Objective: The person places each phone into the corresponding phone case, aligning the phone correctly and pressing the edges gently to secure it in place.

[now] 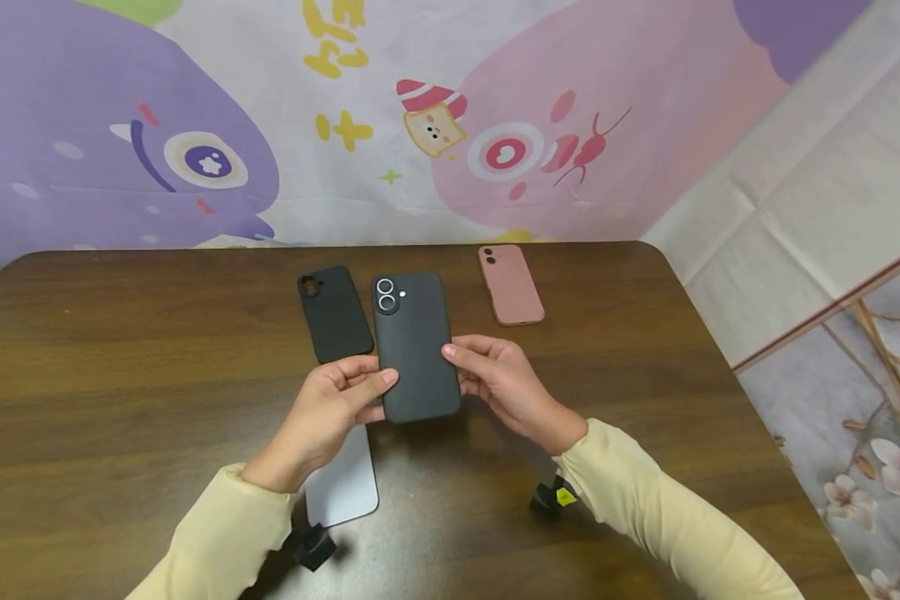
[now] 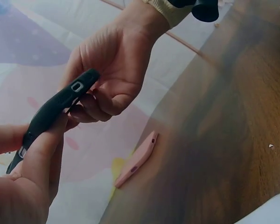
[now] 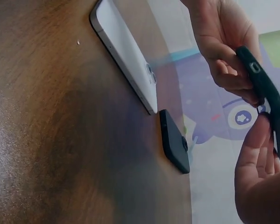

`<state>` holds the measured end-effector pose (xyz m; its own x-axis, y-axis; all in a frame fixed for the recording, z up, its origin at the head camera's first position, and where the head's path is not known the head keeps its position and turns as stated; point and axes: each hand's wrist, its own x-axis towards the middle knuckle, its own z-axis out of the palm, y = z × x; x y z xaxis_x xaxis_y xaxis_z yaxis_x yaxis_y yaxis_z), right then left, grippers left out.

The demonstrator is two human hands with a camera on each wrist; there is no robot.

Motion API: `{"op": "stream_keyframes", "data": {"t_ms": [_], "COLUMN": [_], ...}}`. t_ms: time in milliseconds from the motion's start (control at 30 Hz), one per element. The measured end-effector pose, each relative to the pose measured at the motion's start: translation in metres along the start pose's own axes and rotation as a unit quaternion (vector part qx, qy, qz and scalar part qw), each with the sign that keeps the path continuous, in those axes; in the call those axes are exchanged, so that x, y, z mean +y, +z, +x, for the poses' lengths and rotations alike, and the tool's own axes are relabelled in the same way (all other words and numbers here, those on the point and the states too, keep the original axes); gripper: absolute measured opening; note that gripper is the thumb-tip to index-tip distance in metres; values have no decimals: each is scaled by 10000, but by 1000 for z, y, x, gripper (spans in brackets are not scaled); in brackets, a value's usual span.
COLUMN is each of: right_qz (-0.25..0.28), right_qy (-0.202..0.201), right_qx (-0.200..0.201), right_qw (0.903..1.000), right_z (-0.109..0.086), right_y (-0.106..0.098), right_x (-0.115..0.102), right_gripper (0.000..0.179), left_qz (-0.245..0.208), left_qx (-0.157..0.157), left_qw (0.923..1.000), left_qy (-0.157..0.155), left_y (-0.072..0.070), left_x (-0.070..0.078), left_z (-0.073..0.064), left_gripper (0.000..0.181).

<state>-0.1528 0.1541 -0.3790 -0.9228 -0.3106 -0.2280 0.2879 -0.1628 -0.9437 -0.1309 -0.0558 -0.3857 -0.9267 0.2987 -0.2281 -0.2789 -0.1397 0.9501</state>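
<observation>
Left hand (image 1: 330, 408) pinches lower left edge of held black case (image 1: 420, 350), thumb on the back face; right hand (image 1: 506, 383) pinches right edge, a bit higher, thumb at the rim. Fingers underneath partly hidden. Held case is up off the table, between both hands, back toward the head camera, camera end pointing away from the person. Lens pair (image 1: 386, 295) with silver rings shows in its cutout, so phone inside; can't tell if fully seated. Second black case (image 1: 336, 312) lies on the table just left of it, camera cutout at far end. White phone (image 1: 342, 479) lies flat, partly covered by left hand. Pink phone (image 1: 512, 285) sits near the far edge, right side. Table (image 1: 157, 433) brown wood grain. Cartoon-print cloth (image 1: 405, 42) behind, floral panel (image 1: 855, 450) at right. Pale yellow sleeves (image 1: 225, 533).
</observation>
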Motion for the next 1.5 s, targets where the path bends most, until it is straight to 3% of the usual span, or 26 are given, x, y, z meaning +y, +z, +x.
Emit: {"op": "stream_keyframes", "data": {"t_ms": [233, 467, 600, 733, 800, 900, 967, 1167, 1367, 1500], "right_qz": [-238, -382, -469, -547, -556, -581, -584, -646, -790, -1084], "right_qy": [71, 205, 274, 286, 297, 318, 360, 503, 554, 627], "right_qx": [75, 253, 438, 543, 607, 741, 850, 1180, 1340, 1360], "right_qw": [9997, 9987, 9976, 9966, 9962, 9951, 9940, 9896, 9863, 9828], "right_z": [0, 4, 10, 15, 17, 23, 26, 36, 48, 58], "right_y": [0, 3, 5, 3, 1, -4, -7, -16, -23, -27], "right_x": [1, 0, -1, -3, -5, -4, -3, 0, 0, 0], "right_gripper": [32, 37, 38, 37, 36, 35, 35, 35, 36, 39], "left_qz": [109, 598, 627, 574, 588, 955, 1514, 2970, 3872, 4114], "left_qx": [129, 209, 187, 219, 364, 714, 952, 1400, 1804, 2029], "left_qw": [9998, 9977, 9974, 9977, 9972, 9926, 9836, 9436, 9035, 8884], "left_qy": [-73, -238, -290, -291, -282, -236, -216, -434, -350, -164], "left_y": [2, 1, -1, -11, -19, -33, -43, -62, -72, -78], "left_x": [-1, 3, 7, 13, 18, 24, 28, 31, 23, 16], "left_z": [4, 10, 16, 23, 27, 34, 38, 48, 60, 66], "left_gripper": [34, 36, 38, 39, 39, 39, 39, 45, 48, 47]}}
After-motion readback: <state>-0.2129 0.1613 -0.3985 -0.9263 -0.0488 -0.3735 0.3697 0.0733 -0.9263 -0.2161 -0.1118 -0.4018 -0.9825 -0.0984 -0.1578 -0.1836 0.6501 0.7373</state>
